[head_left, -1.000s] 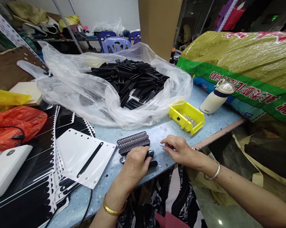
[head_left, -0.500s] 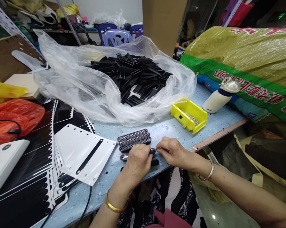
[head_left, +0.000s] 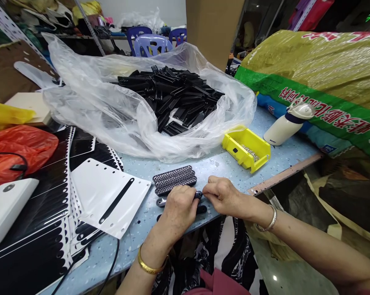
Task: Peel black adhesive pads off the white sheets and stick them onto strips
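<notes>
My left hand [head_left: 180, 207] is clamped over a glossy black piece [head_left: 198, 195], its two ends showing either side of my fingers. My right hand [head_left: 223, 194] has thumb and forefinger pinched together just by the piece's right end; whether they grip something tiny, I can't tell. Another black piece [head_left: 201, 209] lies nearer me, partly under my left hand. Just beyond are textured pieces [head_left: 174, 179] side by side, then a yellow bin [head_left: 232, 152] of small metal bits [head_left: 250, 153], and behind, a clear plastic bag [head_left: 111, 119] heaped with black parts [head_left: 185, 96].
</notes>
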A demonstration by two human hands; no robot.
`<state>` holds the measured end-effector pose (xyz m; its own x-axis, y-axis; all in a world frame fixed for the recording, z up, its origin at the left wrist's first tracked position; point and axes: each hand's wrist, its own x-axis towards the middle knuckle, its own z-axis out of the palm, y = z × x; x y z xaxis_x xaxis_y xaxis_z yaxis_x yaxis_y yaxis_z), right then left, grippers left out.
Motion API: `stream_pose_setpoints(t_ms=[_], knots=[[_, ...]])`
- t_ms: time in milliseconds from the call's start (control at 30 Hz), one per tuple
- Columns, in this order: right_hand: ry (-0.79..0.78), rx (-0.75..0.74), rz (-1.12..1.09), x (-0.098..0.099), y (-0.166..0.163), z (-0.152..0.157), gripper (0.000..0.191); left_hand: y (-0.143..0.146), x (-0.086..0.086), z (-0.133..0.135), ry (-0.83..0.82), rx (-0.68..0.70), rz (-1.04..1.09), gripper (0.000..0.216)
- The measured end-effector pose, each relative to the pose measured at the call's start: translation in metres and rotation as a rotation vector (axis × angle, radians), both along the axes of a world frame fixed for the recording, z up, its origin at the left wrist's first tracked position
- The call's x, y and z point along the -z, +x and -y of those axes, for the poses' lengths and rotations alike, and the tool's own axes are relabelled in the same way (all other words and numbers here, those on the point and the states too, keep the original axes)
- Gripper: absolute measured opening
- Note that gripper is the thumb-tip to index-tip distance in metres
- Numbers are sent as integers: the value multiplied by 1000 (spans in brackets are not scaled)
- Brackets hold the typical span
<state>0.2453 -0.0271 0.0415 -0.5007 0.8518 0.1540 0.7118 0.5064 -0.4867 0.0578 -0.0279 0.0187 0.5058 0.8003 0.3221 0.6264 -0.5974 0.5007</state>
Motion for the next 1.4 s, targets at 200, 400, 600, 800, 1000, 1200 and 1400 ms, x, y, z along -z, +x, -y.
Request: stream_pose_setpoints(t_ms=[200, 400, 600, 800, 1000, 1200, 1400], knots=[[144, -63, 151, -6, -4, 3, 19, 0, 0, 0, -16, 7, 20, 12], [77, -130, 195, -16, -12, -6, 17, -1, 1, -1, -32, 20, 3, 15], [-474, -37, -205, -1, -3, -36, 14, -1, 2, -1, -38, 2, 41, 13], [-730, 24, -449, 12, 3, -40, 7, -1, 2, -1, -40, 2, 67, 13], [-817, 64, -526, 11, 4, -37, 7, -1, 2, -1, -45, 4, 84, 13], [-871, 71, -643, 8, -3, -31, 9, -2, 3, -2, -63, -13, 96, 14], [-669, 207, -558, 8, 1, -27, 5, -1, 4, -2, -64, -47, 99, 12]])
